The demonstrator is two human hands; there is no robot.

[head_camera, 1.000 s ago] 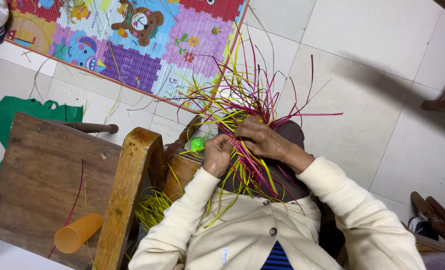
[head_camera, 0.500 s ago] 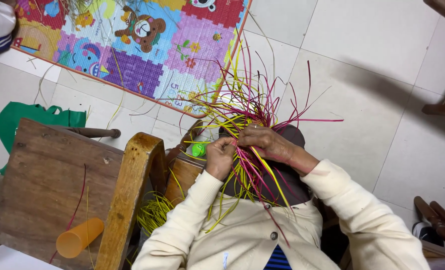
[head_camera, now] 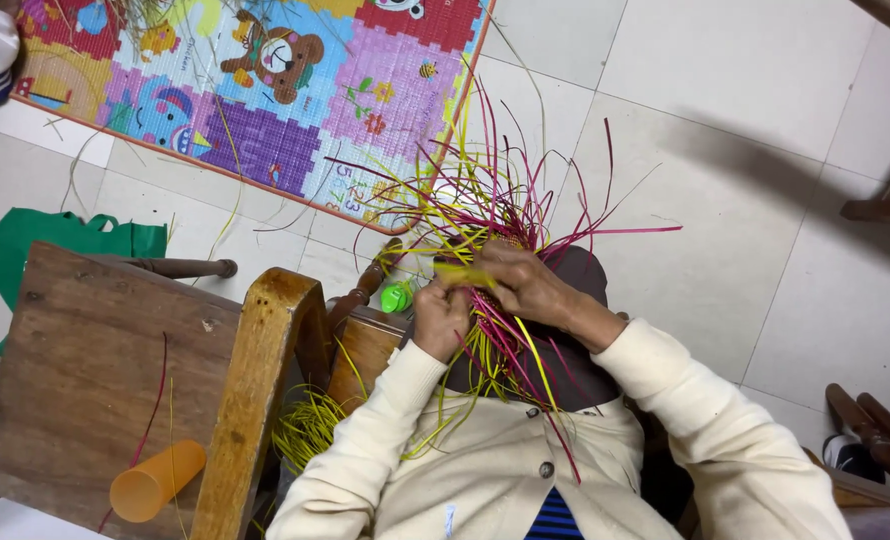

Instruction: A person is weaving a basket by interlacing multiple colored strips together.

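Left hand [head_camera: 443, 318] – closed, pinching yellow and magenta strips | Right hand [head_camera: 513, 283] – fingers curled over the same strips, touching the left hand | Bundle of strips [head_camera: 495, 205] – centre, fanning far over the tiled floor [head_camera: 725, 130] | Orange cup [head_camera: 155, 481] – near left, on wooden chair [head_camera: 95, 350] | Play mat [head_camera: 295, 90] – far left

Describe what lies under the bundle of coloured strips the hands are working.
Under the strips, both hands grip them over a dark round form. White floor tiles and a play mat show beyond. The form's top is covered.
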